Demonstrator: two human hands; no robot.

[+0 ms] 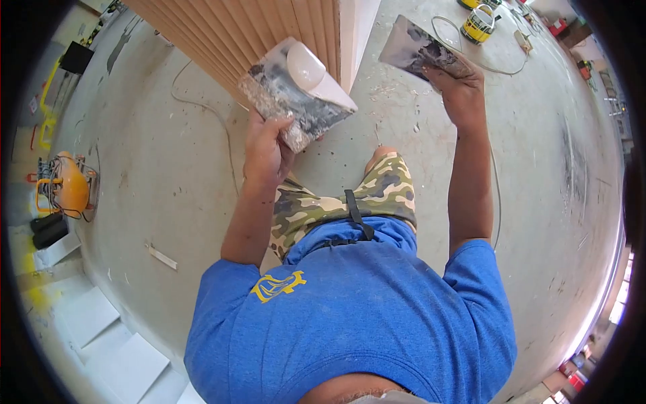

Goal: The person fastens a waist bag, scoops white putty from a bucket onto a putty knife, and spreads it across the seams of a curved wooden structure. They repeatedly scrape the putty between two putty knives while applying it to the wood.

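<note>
Slatted panel [256, 34] + white wall edge [356, 27] block top centre. Left hand [266, 151] w/ plaster board [276, 101] is right in front. Gap to right hand [461, 84] w/ trowel [417, 47] is open. Floor [161, 188] free mid-left; cable [217, 116] upper left, orange machine [70, 185] far left.

1. No word or number is showing clearly enough to read.
2. A yellow emblem [277, 285] is sitting on the blue T-shirt [350, 316], a drawn shape without legible letters.
3. The plaster board [296, 94] in the left hand [266, 151] and the wide blade [414, 48] in the right hand [457, 84] are carrying only smears.
</note>
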